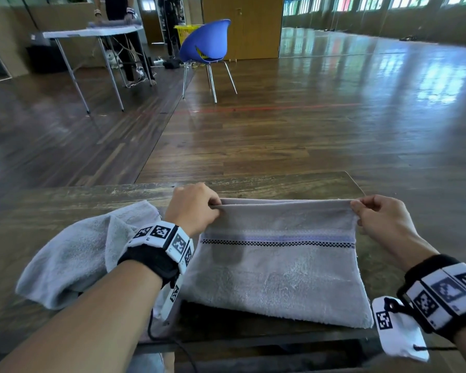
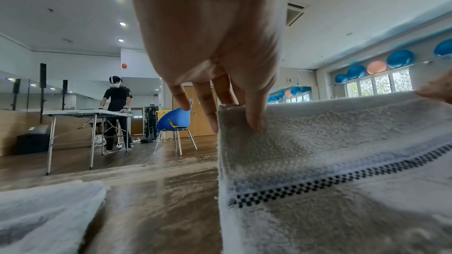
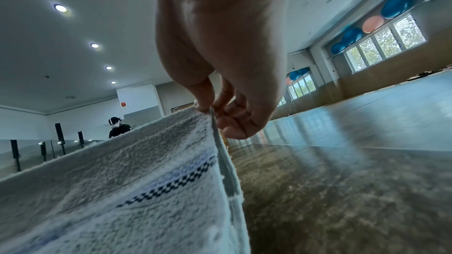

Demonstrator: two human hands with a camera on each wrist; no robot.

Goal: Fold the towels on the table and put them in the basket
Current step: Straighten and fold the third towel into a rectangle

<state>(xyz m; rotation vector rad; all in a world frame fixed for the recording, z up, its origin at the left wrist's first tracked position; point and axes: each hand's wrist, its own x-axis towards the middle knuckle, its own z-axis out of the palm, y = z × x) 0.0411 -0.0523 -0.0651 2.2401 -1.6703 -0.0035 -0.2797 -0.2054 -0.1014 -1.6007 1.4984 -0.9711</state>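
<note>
Fingers (image 1: 213,204) pinching unlabelled towel (image 1: 277,270) corners

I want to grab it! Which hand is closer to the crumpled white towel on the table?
Left. The left hand pinches the striped grey towel right beside the crumpled white towel; the right hand pinches the striped towel's far corner.

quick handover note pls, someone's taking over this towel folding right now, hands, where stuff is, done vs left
Left hand pinches the far left corner of the striped towel; right hand pinches the far right corner.
That far edge is lifted; the near part lies on the table, mid-fold.
A second towel lies crumpled to the left, unfolded.
No basket shows by this table.
Left: finish this fold, fold the other, basket both.
</note>
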